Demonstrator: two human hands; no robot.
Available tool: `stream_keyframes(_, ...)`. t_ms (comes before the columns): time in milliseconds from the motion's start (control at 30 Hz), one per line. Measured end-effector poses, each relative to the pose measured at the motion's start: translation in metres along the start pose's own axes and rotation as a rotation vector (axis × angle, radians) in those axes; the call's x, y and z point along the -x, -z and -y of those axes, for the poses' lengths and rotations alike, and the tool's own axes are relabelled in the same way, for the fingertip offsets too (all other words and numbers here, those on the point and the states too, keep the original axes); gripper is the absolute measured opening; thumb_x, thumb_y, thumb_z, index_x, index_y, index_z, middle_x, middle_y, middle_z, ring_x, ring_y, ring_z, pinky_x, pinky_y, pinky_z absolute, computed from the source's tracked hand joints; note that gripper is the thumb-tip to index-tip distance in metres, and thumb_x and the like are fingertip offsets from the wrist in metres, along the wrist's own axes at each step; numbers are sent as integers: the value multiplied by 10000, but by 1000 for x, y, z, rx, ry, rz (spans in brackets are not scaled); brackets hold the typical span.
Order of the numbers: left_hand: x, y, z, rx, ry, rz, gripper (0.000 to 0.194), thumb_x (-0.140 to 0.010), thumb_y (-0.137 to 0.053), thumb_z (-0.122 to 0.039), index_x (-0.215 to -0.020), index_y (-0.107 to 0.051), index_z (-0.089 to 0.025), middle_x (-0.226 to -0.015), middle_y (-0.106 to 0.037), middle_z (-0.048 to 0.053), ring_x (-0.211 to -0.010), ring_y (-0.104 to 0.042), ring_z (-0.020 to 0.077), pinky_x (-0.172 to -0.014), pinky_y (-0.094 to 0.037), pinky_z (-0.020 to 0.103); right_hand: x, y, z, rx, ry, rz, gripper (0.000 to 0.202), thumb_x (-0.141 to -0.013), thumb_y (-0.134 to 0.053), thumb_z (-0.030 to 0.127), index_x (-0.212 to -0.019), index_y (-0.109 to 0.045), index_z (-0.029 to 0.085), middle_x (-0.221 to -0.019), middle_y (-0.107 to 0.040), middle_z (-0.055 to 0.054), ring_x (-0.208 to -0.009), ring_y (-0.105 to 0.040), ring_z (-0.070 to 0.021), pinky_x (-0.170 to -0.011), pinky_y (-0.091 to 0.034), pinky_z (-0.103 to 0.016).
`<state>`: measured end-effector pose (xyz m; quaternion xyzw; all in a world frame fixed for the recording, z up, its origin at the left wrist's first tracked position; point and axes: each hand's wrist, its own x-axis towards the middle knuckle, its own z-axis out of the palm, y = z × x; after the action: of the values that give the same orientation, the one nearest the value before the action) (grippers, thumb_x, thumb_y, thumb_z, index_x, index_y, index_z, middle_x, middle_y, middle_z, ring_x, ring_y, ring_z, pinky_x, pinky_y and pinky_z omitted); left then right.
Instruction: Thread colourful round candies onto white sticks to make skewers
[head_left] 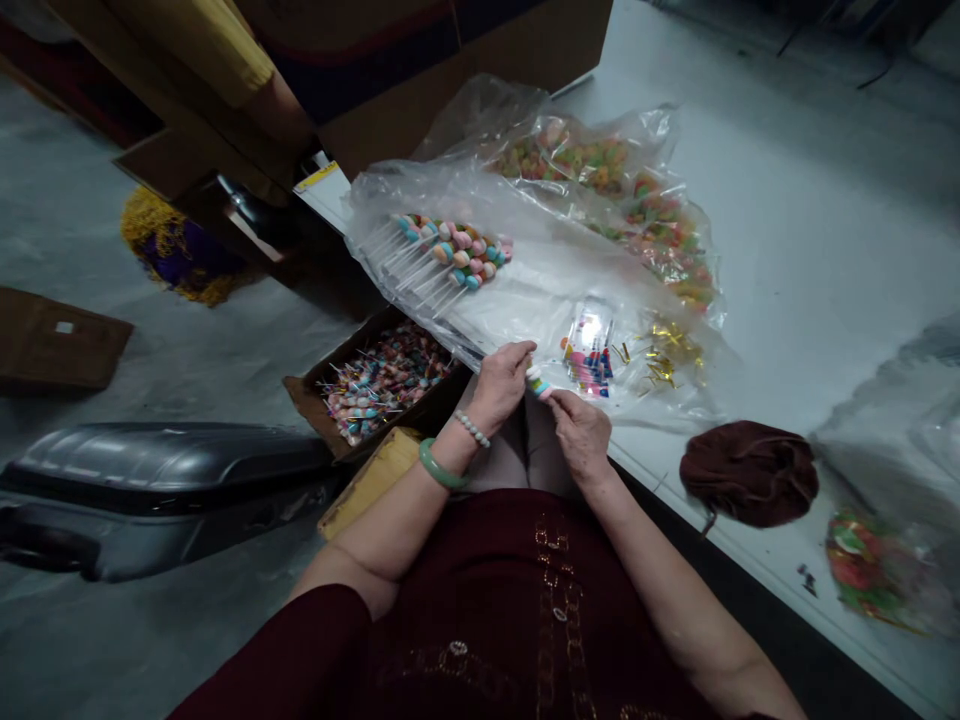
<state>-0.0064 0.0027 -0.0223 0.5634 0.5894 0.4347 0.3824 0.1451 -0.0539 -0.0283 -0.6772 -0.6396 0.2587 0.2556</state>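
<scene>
Over my lap, at the table's edge, both hands pinch one candy stick (538, 383) with white, green and blue pieces. My left hand (504, 385) is closed at its upper end, and my right hand (583, 432) grips the lower, blue end. Fingers hide part of it, and any wrapper on it is too small to make out. Just beyond my right hand lie printed clear wrappers (589, 345) and a scatter of gold twist ties (664, 358). A row of candy sticks (461, 252) with white handles rests farther left on the plastic sheet (517, 300).
Below the table's left edge stands a cardboard box (304, 402) of wrapped candy sticks. Bags of colourful candy (570, 158) lie at the back. A dark brown cloth bundle (750, 472) sits at right. A grey suitcase (165, 465) stands left; another person's arm (279, 110) shows beyond.
</scene>
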Motion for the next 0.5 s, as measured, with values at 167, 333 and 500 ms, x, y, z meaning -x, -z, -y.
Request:
stream_keyframes(167,-6,8,-1,522,327,18,273,-837,-609,-385,-942,-691,-147,-812,-686,50,-705,-624,150,-695,-508,285,-7,-1,-1,-195,-23,69,267,-908,-484,379,-950,-730,283,-813,-719,9,-712,-606,-162,-651,-385,-250)
stream_keyframes(333,-9,9,-7,856,467,18,333,-688,-770,-368,-885,-654,-126,-731,-658,27,-633,-656,140,-635,-513,261,-7,4,-2,-191,34,239,208,-853,-537,314,-921,-733,292,-651,-659,32,-637,-577,-152,-636,-381,-249)
stream_keyframes(500,-6,-8,-14,876,485,2,313,-692,-747,-388,-781,-623,-115,-662,-630,23,-596,-656,148,-608,-520,273,-2,0,-3,-385,-1,162,195,-836,-513,282,-853,-703,241,-582,-583,40,-560,-521,-133,-597,-382,-238)
